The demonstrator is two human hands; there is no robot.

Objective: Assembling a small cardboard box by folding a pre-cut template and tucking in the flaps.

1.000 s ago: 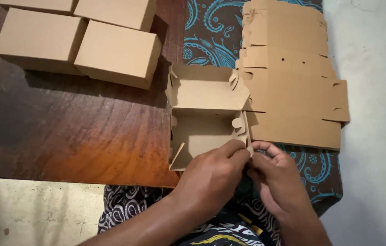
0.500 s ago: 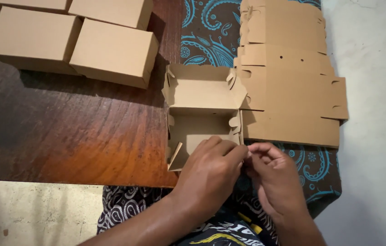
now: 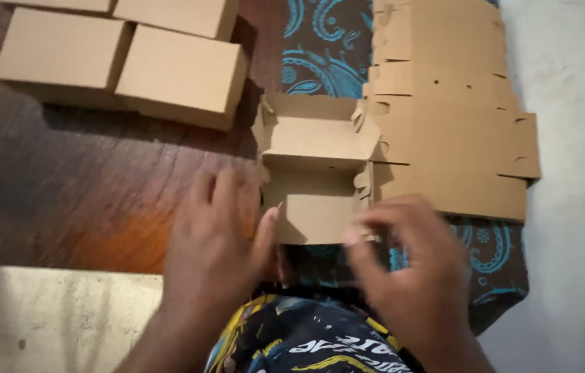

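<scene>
- Half-folded brown cardboard box (image 3: 316,176), flaps up, lies at the wooden board's (image 3: 64,186) right edge.
- Left hand (image 3: 220,238) and right hand (image 3: 413,276), fingers spread, flank its near flap, gripping nothing.

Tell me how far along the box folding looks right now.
Done: three closed cardboard boxes sit on the wooden board. In hand: a half-folded box, walls partly up and lid open, with the left hand at its left side and the right hand at its near right corner, both blurred. Left: a stack of flat box blanks lies to its right, unfolded.
</scene>
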